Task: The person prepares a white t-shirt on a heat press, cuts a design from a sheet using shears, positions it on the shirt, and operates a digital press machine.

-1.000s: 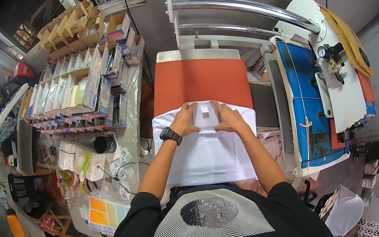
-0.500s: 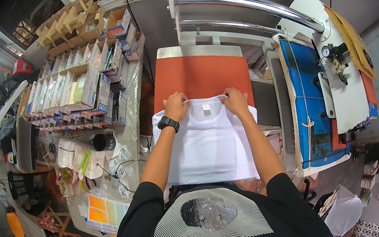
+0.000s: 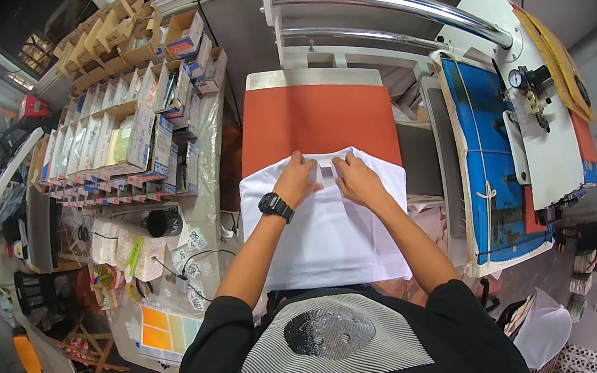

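Observation:
A white T-shirt (image 3: 322,248) lies on the orange-red pad (image 3: 316,119) of a press, its collar toward the far side and its lower edge near my body. My left hand (image 3: 298,180), with a black watch on the wrist, is at the left of the neckline, fingers curled onto the collar. On the other side of the neck label, my right hand (image 3: 360,180) has its fingers bent over the collar edge in the same way. A narrow gap parts the two hands. The fabric shows soft creases below them.
Right of the pad stands a blue panel (image 3: 489,159) tied with cord, beside the white press head with a gauge (image 3: 515,79). Chrome bars (image 3: 387,2) run across the back. A left-hand table carries stacked cardboard boxes (image 3: 116,139), a black mug (image 3: 164,222) and a colour chart (image 3: 166,331).
Both hands have slid inward along the collar, from the sides of the neckline to close beside the label. The shirt stays in nearly the same place on the pad.

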`<state>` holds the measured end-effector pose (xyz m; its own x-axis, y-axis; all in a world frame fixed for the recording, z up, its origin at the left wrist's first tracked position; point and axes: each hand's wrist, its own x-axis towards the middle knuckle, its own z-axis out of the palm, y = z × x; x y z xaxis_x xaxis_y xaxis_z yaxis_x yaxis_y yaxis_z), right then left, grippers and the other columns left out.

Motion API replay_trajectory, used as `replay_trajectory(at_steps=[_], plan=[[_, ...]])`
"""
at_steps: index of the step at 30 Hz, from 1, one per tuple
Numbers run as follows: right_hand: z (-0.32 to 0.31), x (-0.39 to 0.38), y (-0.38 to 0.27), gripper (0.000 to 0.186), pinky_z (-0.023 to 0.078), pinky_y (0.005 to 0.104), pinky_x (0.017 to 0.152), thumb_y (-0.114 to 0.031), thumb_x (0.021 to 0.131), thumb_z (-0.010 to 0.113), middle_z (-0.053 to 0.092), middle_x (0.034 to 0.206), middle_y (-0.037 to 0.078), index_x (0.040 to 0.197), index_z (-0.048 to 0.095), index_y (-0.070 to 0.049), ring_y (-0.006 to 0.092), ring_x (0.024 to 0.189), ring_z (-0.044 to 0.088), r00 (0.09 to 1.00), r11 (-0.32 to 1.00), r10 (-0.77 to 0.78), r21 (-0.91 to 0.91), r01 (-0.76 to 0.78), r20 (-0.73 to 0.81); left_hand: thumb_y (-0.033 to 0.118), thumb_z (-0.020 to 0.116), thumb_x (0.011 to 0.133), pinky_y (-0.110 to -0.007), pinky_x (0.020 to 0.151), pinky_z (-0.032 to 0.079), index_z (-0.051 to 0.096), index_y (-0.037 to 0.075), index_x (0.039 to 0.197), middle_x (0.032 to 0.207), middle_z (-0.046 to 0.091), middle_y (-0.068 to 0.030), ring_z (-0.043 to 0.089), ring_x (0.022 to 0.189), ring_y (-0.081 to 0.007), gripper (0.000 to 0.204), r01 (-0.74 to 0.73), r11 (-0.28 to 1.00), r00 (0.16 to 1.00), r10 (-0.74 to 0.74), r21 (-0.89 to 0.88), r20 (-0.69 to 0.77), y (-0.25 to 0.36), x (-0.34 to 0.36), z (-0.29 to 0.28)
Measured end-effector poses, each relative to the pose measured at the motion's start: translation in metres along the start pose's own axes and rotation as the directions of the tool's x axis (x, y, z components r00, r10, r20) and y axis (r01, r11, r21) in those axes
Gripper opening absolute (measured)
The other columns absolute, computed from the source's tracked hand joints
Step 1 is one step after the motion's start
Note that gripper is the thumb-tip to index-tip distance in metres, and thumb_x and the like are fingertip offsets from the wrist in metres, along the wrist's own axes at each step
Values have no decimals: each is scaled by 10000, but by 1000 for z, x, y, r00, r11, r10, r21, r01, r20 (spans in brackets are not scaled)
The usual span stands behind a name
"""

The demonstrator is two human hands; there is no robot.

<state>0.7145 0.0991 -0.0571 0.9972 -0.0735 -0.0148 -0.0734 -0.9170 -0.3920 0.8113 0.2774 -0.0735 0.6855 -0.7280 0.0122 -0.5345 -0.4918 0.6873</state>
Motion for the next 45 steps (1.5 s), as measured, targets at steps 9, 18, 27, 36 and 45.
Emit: replay_trajectory(at_steps=[9,18,27,36,45], plan=[[-18,8,11,873,500,458,911,-212,599,805,554,1211,223,1372,425,-71,404,1061,588,958,991,22,118,-58,288,112,912,528,-345,792,513,549,23,1333,984,491,-97,558,862,-235,888,73,977,992,-52,-199,112,-14,-10,-7],[-5,-4,23,859,474,446,947,-167,589,796,539,1242,213,1359,432,-58,391,1146,536,985,970,-58,242,17,163,104,891,521,-343,775,513,545,18,1331,983,489,-96,557,862,-236,885,44,986,991,-22,-159,134,-12,-9,-15],[2,5,28,851,487,406,891,-146,550,819,560,1148,179,1304,444,-20,333,998,577,981,959,-33,281,-22,189,146,869,512,-363,804,516,511,13,1347,1019,485,-129,559,859,-258,918,54,996,996,-49,-72,69,-10,-8,0],[-3,6,49,853,468,424,980,-133,492,875,564,1250,189,1245,489,-22,375,1175,544,969,949,36,296,-110,244,70,819,566,-389,858,529,599,-21,1186,1103,560,-250,610,1018,-355,664,-104,953,993,82,284,87,-2,25,37],[12,9,-2,918,498,503,916,-155,538,855,505,1233,338,1314,383,-17,479,1132,545,970,983,170,33,-178,176,-12,750,642,-399,785,564,516,-69,1248,1242,512,-277,655,922,-391,651,263,950,965,-255,167,-68,20,5,30]])
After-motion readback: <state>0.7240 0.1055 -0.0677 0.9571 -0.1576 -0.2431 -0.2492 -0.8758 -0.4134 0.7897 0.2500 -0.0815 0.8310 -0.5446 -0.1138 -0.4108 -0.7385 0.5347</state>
